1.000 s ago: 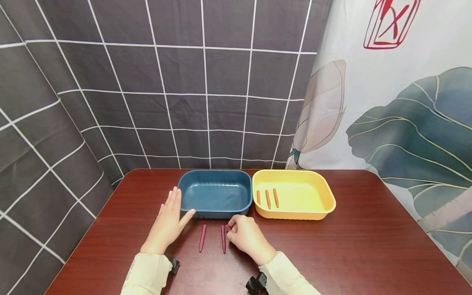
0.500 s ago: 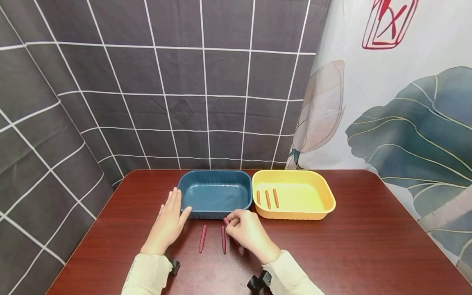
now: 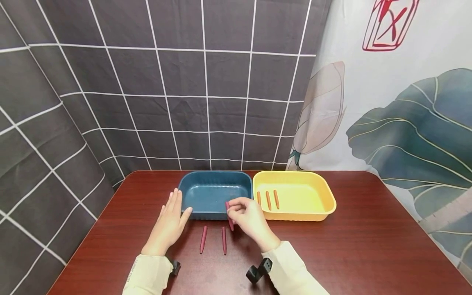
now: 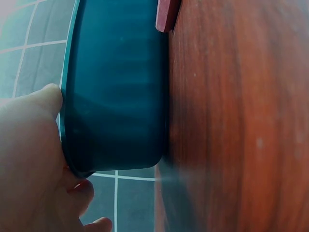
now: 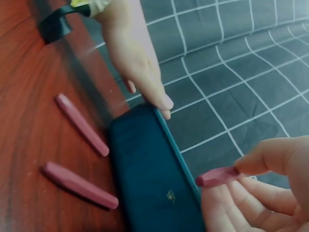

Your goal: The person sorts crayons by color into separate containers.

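Note:
My right hand (image 3: 252, 221) pinches a dark red crayon (image 5: 219, 177) between thumb and fingers, holding it upright at the front rim of the blue plastic box (image 3: 210, 214). My left hand (image 3: 164, 225) rests against that box's left front corner, fingers straight, thumb on the rim in the left wrist view. Two more dark red crayons lie apart on the table before the box, a left crayon (image 3: 203, 239) and a right crayon (image 3: 224, 241). The right wrist view shows the same left crayon (image 5: 82, 124) and right crayon (image 5: 79, 184).
A yellow plastic box (image 3: 295, 216) stands beside the blue one on its right. Inside lean three orange crayons (image 3: 276, 199). The reddish-brown table (image 3: 354, 246) backs onto a dark grey checked cloth (image 3: 228, 114), with a printed white curtain (image 3: 368, 90) at the right.
My right hand has lifted the dark red crayon from the table and raised it to the blue box's front rim, turning it upright. The left hand has barely moved.

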`<state>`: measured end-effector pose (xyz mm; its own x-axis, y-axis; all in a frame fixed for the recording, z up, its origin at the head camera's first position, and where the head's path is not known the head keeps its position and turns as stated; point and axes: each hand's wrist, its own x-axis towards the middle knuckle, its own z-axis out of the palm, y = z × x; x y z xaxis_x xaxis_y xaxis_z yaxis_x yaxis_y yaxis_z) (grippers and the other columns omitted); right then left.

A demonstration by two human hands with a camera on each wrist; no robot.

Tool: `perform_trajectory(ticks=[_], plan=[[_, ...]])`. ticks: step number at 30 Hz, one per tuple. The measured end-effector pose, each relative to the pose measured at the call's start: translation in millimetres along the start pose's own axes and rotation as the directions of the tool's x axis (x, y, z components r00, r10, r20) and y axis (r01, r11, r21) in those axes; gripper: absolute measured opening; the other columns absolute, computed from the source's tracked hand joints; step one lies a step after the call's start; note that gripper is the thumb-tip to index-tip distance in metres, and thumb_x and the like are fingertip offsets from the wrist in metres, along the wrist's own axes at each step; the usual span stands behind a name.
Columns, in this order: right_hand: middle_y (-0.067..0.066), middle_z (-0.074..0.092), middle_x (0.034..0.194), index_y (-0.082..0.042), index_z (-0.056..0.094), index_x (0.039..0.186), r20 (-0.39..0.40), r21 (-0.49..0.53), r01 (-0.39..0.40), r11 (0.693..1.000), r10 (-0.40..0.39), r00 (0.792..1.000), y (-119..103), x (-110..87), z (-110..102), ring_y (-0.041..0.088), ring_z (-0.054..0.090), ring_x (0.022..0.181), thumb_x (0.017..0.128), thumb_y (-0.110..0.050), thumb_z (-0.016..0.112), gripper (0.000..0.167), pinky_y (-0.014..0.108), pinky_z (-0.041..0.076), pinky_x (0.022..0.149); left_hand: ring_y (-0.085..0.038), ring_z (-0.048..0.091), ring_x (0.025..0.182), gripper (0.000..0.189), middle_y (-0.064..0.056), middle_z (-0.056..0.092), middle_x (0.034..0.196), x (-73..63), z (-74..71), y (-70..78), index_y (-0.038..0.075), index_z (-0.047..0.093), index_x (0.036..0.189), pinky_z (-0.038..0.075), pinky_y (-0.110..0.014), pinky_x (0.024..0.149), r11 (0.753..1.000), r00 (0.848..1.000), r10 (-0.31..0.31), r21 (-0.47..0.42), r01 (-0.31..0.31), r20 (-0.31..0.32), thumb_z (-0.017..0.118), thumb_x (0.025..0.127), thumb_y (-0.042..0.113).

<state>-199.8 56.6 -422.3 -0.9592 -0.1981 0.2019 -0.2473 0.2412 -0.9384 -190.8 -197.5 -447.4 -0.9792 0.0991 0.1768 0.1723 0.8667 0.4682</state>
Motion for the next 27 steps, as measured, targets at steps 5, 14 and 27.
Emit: perform_trajectory(ticks=[5,14,27], plan=[[0.015,0.073,0.090,0.009,0.070,0.108,-0.009,0.184,-0.085,0.979,0.089,0.996,-5.0,14.1,2.5,0.015,0.070,0.073,0.088,-0.001,0.071,0.022,0.038,0.062,0.072,-0.046,0.015,0.152,0.072,-0.027,0.015,0.165,-0.1,0.0,-0.8,-0.009,0.019,0.157,0.017,-0.064,0.118,1.000,1.000,0.002,0.001,-0.002,-0.001,0.052,0.106,0.031],[0.018,0.074,0.093,0.009,0.069,0.111,-0.004,0.306,-0.151,0.940,0.160,0.987,-1.3,37.2,11.2,0.015,0.073,0.074,0.089,0.000,0.072,0.024,0.042,0.061,0.076,-0.046,0.013,0.152,0.073,-0.026,0.013,0.166,0.6,-0.2,-0.2,-0.008,0.018,0.157,0.016,-0.063,0.119,1.000,1.000,-0.006,-0.007,0.006,0.012,0.052,0.106,0.032],[0.014,0.073,0.089,0.006,0.065,0.108,0.045,0.250,-0.220,0.943,0.216,0.975,2.6,64.5,25.2,0.022,0.075,0.075,0.090,-0.003,0.073,0.022,0.038,0.062,0.075,-0.046,0.012,0.152,0.074,-0.026,0.013,0.166,0.0,-0.7,-0.2,-0.008,0.018,0.158,0.016,-0.064,0.118,1.000,1.000,-0.011,-0.009,0.011,0.014,0.053,0.106,0.031]])
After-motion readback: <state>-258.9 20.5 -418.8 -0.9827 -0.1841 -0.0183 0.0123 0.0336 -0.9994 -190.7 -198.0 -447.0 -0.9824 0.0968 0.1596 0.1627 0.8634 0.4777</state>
